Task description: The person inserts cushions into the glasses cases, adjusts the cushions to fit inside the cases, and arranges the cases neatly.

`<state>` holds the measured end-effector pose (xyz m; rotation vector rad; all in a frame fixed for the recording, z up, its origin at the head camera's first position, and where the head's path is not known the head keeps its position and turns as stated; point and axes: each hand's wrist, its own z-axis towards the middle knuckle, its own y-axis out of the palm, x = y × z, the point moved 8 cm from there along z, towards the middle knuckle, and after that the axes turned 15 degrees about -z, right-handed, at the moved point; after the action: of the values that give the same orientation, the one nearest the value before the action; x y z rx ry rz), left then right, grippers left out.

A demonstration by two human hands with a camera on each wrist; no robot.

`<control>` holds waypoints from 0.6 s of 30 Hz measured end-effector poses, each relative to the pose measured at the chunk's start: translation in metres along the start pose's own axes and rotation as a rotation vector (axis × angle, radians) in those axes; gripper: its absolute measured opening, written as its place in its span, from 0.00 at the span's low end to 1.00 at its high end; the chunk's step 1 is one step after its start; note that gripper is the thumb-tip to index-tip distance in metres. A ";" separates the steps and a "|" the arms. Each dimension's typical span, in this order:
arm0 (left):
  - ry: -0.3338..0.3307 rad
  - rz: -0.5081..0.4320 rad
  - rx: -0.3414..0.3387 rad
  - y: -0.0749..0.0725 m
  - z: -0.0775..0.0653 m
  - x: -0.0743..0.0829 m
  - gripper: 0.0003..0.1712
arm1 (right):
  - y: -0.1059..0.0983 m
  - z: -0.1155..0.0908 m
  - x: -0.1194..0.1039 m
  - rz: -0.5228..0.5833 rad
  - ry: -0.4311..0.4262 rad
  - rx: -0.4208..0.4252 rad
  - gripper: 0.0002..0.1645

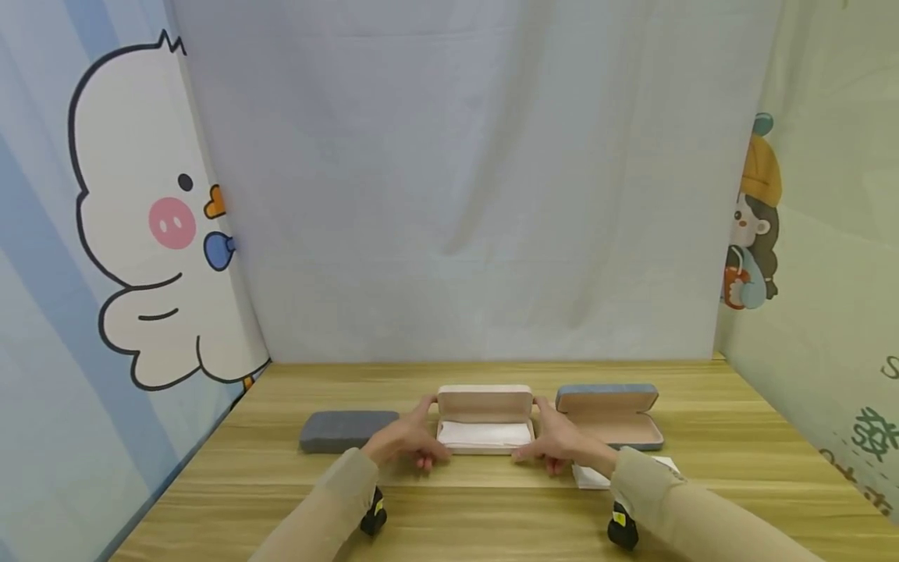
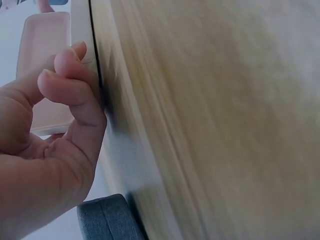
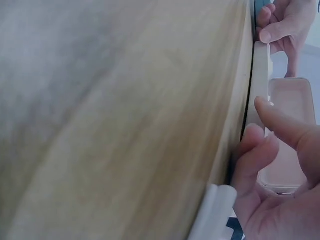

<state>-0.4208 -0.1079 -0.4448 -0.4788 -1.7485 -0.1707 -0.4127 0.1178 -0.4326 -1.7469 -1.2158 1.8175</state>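
An open glasses case (image 1: 485,389), cream outside and pale pink inside, sits mid-table with its lid raised at the back. A folded white cloth (image 1: 485,434) lies in its base. My left hand (image 1: 410,435) grips the left end, thumb at the front edge and a finger up by the lid. At the right end my right hand (image 1: 559,438) holds it the same way. In the left wrist view the pink lid lining (image 2: 47,45) shows behind curled fingers; the right wrist view has both hands at the case's (image 3: 259,75) ends.
A closed grey-blue glasses case (image 1: 347,431) lies left of my left hand. An open blue case (image 1: 609,390) with tan lining stands to the right. White folded cloth (image 1: 590,478) lies under my right wrist. A pale curtain (image 1: 485,195) hangs behind the wooden table (image 1: 485,519).
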 end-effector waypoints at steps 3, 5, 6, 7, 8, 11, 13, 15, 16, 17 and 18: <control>0.007 0.026 0.023 0.001 0.003 0.001 0.60 | 0.000 0.001 0.002 0.003 -0.004 0.014 0.70; 0.013 0.036 0.036 -0.001 0.003 0.001 0.60 | 0.001 0.004 0.001 0.010 -0.014 0.018 0.71; 0.018 0.047 0.042 -0.001 0.003 0.001 0.60 | 0.001 0.005 0.001 0.018 -0.022 0.018 0.72; 0.023 0.056 0.048 -0.002 0.003 0.002 0.60 | 0.002 0.006 0.001 0.023 -0.030 0.017 0.72; 0.029 0.066 0.055 -0.002 0.002 0.002 0.60 | 0.002 0.007 0.000 0.028 -0.038 0.017 0.72; 0.037 0.074 0.073 -0.004 0.001 0.002 0.61 | 0.003 0.008 -0.001 0.040 -0.059 0.013 0.72; 0.035 0.066 0.082 -0.005 0.001 0.001 0.60 | 0.004 0.010 -0.001 0.048 -0.071 0.009 0.72; 0.029 0.047 0.081 -0.005 0.000 0.000 0.60 | 0.004 0.010 -0.001 0.056 -0.083 0.004 0.72; 0.026 0.034 0.080 -0.005 0.000 0.000 0.60 | 0.005 0.010 -0.001 0.063 -0.089 0.000 0.72; 0.024 0.023 0.076 -0.004 0.000 0.000 0.60 | 0.005 0.010 -0.001 0.067 -0.095 -0.003 0.72; 0.023 0.011 0.073 -0.004 -0.001 0.000 0.61 | 0.005 0.010 -0.001 0.073 -0.101 -0.007 0.72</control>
<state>-0.4219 -0.1119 -0.4442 -0.4321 -1.7226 -0.1042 -0.4199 0.1111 -0.4368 -1.7436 -1.2128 1.9663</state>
